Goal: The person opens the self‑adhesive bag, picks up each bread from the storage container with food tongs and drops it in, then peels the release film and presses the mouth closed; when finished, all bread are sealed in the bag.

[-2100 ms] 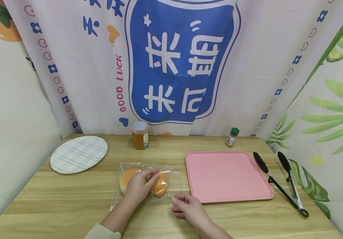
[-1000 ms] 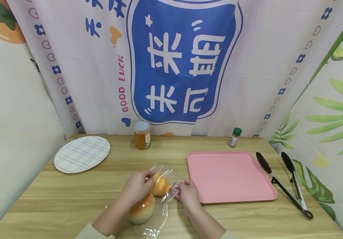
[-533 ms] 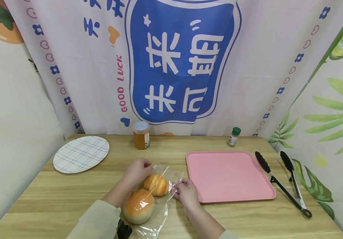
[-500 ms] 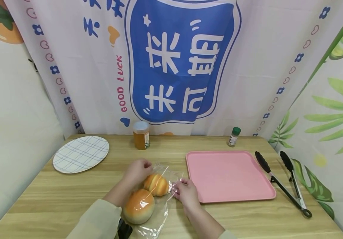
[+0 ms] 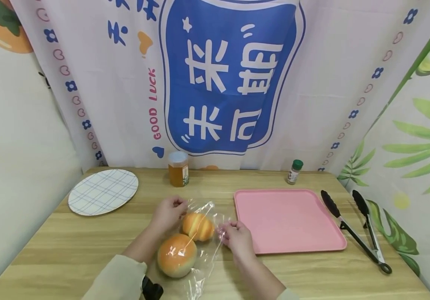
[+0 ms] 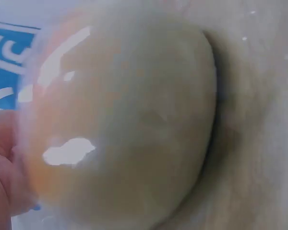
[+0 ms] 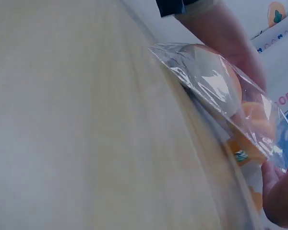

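A clear plastic bag [image 5: 196, 286] lies at the middle front of the wooden table, turned at a slant. Inside it are a round bun [image 5: 177, 255] with a browned top and, farther away, a small striped croissant-shaped bread [image 5: 198, 227]. My left hand [image 5: 167, 214] pinches the far left corner of the bag beside the croissant. With thumb and fingers, my right hand [image 5: 239, 239] pinches the bag's right edge. Close up in the left wrist view, the bun [image 6: 129, 115] fills most of the picture. The bag [image 7: 213, 81] stretches between both hands in the right wrist view.
A pink tray [image 5: 290, 221] lies just right of my right hand, with black-tipped tongs [image 5: 361, 237] beyond it. At the back stand an amber jar [image 5: 178, 171] and a green-capped shaker [image 5: 294, 171]. A checked plate [image 5: 103, 192] sits at the back left.
The bag has turned, bringing the bun nearer to me. My left hand has moved from over the breads to the far corner; my right hand, earlier apart from the bag, now holds its edge.
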Demonstrator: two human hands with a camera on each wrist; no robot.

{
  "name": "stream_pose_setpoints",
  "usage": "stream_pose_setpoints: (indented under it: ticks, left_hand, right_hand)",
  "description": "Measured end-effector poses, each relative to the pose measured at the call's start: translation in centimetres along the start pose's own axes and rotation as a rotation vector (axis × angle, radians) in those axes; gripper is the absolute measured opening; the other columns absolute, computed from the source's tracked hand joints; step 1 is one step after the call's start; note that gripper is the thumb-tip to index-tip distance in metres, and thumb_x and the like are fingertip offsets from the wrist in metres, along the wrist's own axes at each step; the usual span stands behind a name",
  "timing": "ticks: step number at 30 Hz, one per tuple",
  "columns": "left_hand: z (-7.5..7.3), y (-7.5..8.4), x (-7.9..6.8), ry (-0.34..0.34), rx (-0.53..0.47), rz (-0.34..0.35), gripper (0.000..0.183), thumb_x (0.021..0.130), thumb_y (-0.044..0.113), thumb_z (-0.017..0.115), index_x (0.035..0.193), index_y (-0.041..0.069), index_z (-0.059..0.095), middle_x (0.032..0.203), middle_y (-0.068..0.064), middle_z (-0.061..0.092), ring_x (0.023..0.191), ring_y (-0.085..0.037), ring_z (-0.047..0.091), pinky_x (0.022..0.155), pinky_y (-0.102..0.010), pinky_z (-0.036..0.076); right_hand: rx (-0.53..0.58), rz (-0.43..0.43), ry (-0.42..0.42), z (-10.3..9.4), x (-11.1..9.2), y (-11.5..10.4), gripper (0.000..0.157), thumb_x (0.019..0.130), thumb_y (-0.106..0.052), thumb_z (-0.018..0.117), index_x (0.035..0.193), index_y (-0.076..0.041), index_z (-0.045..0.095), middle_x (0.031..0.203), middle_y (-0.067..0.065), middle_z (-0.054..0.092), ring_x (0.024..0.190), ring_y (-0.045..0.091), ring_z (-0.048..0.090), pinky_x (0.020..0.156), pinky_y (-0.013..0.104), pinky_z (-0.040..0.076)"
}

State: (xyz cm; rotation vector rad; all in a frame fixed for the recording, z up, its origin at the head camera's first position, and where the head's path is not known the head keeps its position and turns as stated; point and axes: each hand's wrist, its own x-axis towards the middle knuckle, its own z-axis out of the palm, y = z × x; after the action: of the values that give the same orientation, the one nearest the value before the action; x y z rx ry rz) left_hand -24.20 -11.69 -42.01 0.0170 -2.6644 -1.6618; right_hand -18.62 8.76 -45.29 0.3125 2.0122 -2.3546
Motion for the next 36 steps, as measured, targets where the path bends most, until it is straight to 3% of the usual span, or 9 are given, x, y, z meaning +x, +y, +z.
stream_pose_setpoints:
  ticks: [2,5,10,14,18,24,29,33,36]
  left_hand:
    - [-0.5,0.5,-0.6,0.011,-0.136,-0.007,0.018,0.098,0.012,0.057,0.101,-0.005,0.063,0.092,-0.017,0.070,0.080,-0.014,0.065,0.070,-0.025,0.058]
    - [-1.2,1.4,-1.4,0.042,-0.287,0.033,0.017,0.098,0.008,0.056,0.102,-0.008,0.061,0.096,-0.018,0.072,0.080,-0.010,0.067,0.075,-0.026,0.061]
    - [-1.6,2.5,-2.7,0.063,-0.471,0.110,0.021,0.098,0.003,0.055,0.113,-0.011,0.060,0.095,-0.008,0.075,0.083,-0.006,0.070,0.080,-0.025,0.061]
    - [-1.6,3.2,-3.5,0.058,-0.509,0.208,0.024,0.098,0.003,0.056,0.115,-0.012,0.060,0.093,0.007,0.075,0.088,-0.003,0.070,0.084,-0.022,0.060]
    - [-1.4,4.1,-4.1,0.081,-0.502,0.298,0.022,0.096,0.002,0.059,0.110,-0.015,0.063,0.091,0.017,0.073,0.090,0.000,0.068,0.086,-0.018,0.057]
    - [-1.0,5.7,-4.6,0.090,-0.450,0.351,0.018,0.093,0.001,0.063,0.105,-0.012,0.067,0.089,0.018,0.073,0.079,-0.001,0.066,0.076,-0.016,0.057]
    - [-1.0,5.3,-4.6,0.113,-0.431,0.363,0.019,0.092,0.001,0.064,0.107,-0.010,0.068,0.095,0.012,0.074,0.082,0.001,0.066,0.078,-0.015,0.057]
    - [-1.3,4.1,-4.6,0.164,-0.457,0.306,0.019,0.093,-0.001,0.062,0.108,-0.010,0.068,0.104,0.004,0.075,0.092,0.004,0.066,0.086,-0.014,0.056]
    - [-1.4,3.4,-4.7,0.141,-0.514,0.270,0.018,0.095,0.000,0.059,0.106,-0.013,0.065,0.102,0.007,0.076,0.095,0.000,0.068,0.089,-0.017,0.056]
  right_hand:
    - [0.005,-0.031,-0.008,-0.3,0.1,-0.9,0.017,0.097,-0.005,0.053,0.108,0.008,0.053,0.102,0.018,0.070,0.085,0.012,0.070,0.081,0.027,0.062]
    - [0.000,-0.094,-0.031,-0.9,0.1,-2.7,0.020,0.099,-0.005,0.052,0.112,0.010,0.053,0.102,0.016,0.071,0.090,0.015,0.072,0.086,0.029,0.061]
    - [-0.041,-0.228,-0.058,-1.9,-0.1,-6.1,0.026,0.099,-0.004,0.051,0.120,0.011,0.054,0.102,0.012,0.072,0.091,0.010,0.071,0.088,0.028,0.060]
    - [-0.150,-0.330,-0.046,-2.6,0.0,-8.3,0.022,0.100,-0.006,0.052,0.115,0.009,0.060,0.104,0.017,0.072,0.088,0.004,0.070,0.084,0.024,0.060]
    - [-0.190,-0.400,-0.048,-2.8,0.3,-9.5,0.019,0.099,-0.005,0.054,0.107,0.009,0.063,0.101,0.015,0.073,0.087,0.002,0.069,0.083,0.022,0.060]
    - [-0.228,-0.453,-0.083,-2.0,-0.2,-10.0,0.017,0.096,-0.002,0.059,0.105,0.010,0.065,0.104,0.018,0.072,0.087,-0.001,0.067,0.086,0.018,0.057]
    - [-0.279,-0.451,-0.069,-2.8,0.3,-9.8,0.020,0.096,-0.008,0.061,0.107,0.007,0.067,0.108,0.017,0.072,0.092,-0.001,0.066,0.087,0.015,0.055]
    - [-0.210,-0.382,-0.020,-4.2,1.3,-9.1,0.022,0.098,-0.009,0.058,0.110,0.007,0.066,0.101,0.005,0.074,0.093,0.006,0.067,0.087,0.016,0.056]
    - [-0.163,-0.338,-0.033,-4.8,1.7,-8.6,0.021,0.100,-0.009,0.054,0.109,0.008,0.064,0.094,-0.005,0.072,0.092,0.009,0.067,0.086,0.019,0.057]
